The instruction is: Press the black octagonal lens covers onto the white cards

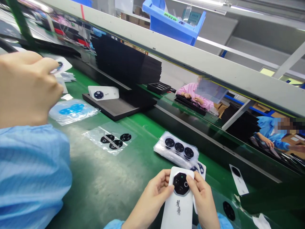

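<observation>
A white phone back cover [178, 216] with dark lettering is held upright between my two hands, its top end away from me. On it sits a black lens plate [181, 183] inside a silvery octagonal ring. My left hand [154, 197] grips the left edge, its thumb beside the plate. My right hand [202, 197] holds the right edge, thumb at the plate's upper right corner. Just beyond lies a stack of clear plastic bags [175, 149] with three round black lens plates showing on top. Another white cover [202, 168] is partly hidden behind my right hand.
A co-worker's hand [28, 86] reaches in at the left. On the green bench lie a bag of black plates [116, 140], a bag with blue pieces [71, 111], a black tray [114, 109] bearing a white cover, and another cover [239, 179] at right. Two people work beyond the rail.
</observation>
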Demonstrator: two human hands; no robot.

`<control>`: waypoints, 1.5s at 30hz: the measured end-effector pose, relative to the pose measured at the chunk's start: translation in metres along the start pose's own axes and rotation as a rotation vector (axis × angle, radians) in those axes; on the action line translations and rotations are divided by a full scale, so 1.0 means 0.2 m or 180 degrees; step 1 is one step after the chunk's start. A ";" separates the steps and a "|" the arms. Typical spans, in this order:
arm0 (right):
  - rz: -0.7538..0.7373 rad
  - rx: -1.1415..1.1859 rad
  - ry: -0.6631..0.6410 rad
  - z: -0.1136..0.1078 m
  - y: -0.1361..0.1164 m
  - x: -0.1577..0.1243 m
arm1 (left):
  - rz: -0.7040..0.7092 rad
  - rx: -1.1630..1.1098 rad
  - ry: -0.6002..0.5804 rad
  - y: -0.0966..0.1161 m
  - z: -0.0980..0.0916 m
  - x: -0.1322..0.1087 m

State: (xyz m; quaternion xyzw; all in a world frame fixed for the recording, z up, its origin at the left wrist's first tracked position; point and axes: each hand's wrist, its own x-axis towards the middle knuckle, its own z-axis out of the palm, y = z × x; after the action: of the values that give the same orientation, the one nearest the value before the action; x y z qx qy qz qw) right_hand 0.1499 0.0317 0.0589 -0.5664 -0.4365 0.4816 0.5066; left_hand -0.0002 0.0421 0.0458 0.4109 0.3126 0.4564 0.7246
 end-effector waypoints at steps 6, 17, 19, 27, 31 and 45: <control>-0.0116 0.0053 0.0088 0.01 -0.01 0.00 | -0.0080 0.0039 0.0050 0.03 0.02 -0.01; -0.0034 -0.0096 -0.0085 -0.02 0.01 0.02 | -0.0139 0.0044 0.0112 0.02 0.01 0.00; -0.0025 -0.0060 -0.0020 -0.01 0.00 0.02 | -0.0151 0.0082 0.0104 0.01 0.01 0.00; 0.0068 0.0067 -0.0049 0.00 0.00 0.01 | -0.0118 0.0087 0.0103 -0.06 -0.02 0.03; 0.0066 0.0057 -0.0015 0.00 0.00 0.01 | -0.0111 0.0058 0.0163 -0.06 -0.02 0.03; -0.0181 -0.0152 -0.0388 -0.01 0.09 -0.04 | -0.0043 0.0125 0.0221 -0.08 0.03 0.00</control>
State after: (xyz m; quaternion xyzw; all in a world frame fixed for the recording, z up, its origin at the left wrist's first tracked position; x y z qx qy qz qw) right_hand 0.1501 0.0220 0.0419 -0.5354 -0.4939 0.4900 0.4789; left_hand 0.0119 0.0358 0.0347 0.4068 0.3493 0.4593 0.7082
